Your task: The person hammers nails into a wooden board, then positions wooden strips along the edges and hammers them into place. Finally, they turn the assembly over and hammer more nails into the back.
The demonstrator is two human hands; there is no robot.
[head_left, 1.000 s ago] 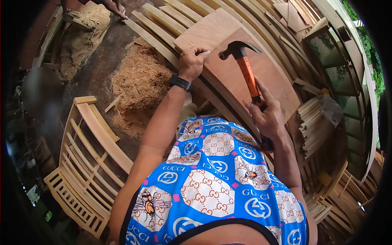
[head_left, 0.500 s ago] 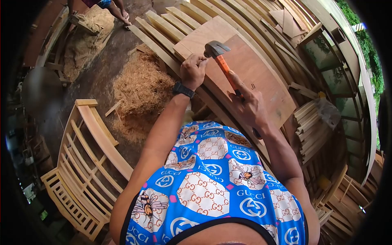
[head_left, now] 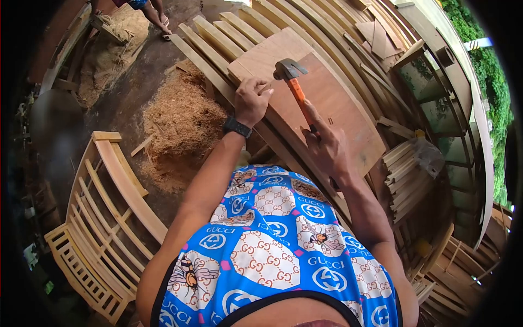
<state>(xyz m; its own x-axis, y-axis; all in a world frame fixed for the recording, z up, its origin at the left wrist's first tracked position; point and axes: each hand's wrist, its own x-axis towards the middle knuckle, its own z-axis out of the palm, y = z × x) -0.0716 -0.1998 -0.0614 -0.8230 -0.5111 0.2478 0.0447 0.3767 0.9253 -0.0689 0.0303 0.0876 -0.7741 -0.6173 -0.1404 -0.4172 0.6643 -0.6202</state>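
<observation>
A claw hammer (head_left: 296, 90) with an orange and black handle is gripped in my right hand (head_left: 329, 147), the index finger stretched along the handle. Its steel head is just right of my left hand (head_left: 252, 102), with a small gap between them. The fingers of my left hand are closed in a pinch at the near left edge of a plywood panel (head_left: 348, 103); what they hold, if anything, is too small to make out. Beneath the panel run long wooden boards (head_left: 272, 122).
Wood shavings (head_left: 182, 120) are heaped on the floor at left. A slatted wooden frame (head_left: 106, 201) stands at lower left. Stacked timber strips (head_left: 406, 174) and glazed frames (head_left: 455, 144) are at right. Another person's legs (head_left: 155, 16) show at the top left.
The view has shifted slightly, so most things sit a little further left. Both hands keep their places by the panel, the hammer still beside my left hand.
</observation>
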